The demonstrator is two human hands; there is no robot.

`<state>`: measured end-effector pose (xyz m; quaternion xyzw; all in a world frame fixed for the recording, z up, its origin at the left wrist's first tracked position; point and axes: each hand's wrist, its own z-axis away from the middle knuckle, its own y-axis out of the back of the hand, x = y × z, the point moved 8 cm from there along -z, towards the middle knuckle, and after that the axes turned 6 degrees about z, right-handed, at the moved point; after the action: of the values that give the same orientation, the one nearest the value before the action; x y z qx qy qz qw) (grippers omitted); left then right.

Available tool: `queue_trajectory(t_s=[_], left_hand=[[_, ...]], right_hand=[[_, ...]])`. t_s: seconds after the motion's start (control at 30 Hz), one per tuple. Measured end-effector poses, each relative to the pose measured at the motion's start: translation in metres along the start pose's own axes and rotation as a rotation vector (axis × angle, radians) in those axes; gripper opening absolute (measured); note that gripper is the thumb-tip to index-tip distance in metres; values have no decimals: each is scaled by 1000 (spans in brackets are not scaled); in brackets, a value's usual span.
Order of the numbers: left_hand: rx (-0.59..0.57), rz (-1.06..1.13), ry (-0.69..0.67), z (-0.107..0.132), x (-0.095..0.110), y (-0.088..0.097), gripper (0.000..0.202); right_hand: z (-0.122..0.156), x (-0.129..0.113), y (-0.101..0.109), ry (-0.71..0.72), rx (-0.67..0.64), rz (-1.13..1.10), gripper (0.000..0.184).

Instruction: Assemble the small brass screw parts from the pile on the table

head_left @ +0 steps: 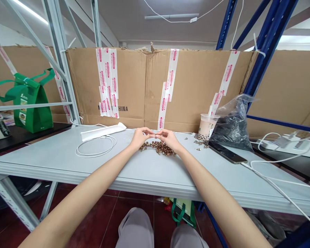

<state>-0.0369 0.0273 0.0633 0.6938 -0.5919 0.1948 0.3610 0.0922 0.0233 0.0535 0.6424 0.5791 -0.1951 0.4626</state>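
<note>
Copper-coloured fasteners (157,148) lie in a loose heap on the pale grey tabletop (54,162), just below the left hand (144,137) and right hand (168,139). Each grip is pinched, fingertips meeting; any held fastener is too small to confirm.

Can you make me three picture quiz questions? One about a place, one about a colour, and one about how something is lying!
1. Where are the copper-coloured screws?
A) on the pale metal shelf
B) on the floor
C) in a cup

2. What colour is the bag on the left?
A) red
B) green
C) yellow

3. How is the phone lying?
A) standing up
B) held in a hand
C) flat

Answers:
1. A, they lie on the shelf just below the left hand and right hand.
2. B, it is bright green.
3. C, it rests flat on the shelf.
</note>
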Motion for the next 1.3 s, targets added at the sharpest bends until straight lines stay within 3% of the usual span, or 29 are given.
queue_trajectory(t_s=[0.5,0.83,1.0,1.3], left_hand=[[-18,-197,-142,3,28,2,16],[0,-226,-141,5,28,2,15],[29,-147,-100,6,25,2,17],[-1,-126,-74,4,22,-2,18]], right_hand=[[3,-4,-1,-31,-32,-91,28],[1,3,-4,-68,-57,-121,36],[4,0,-10,-105,-132,-110,33],[3,0,2,-106,-30,-141,33]])
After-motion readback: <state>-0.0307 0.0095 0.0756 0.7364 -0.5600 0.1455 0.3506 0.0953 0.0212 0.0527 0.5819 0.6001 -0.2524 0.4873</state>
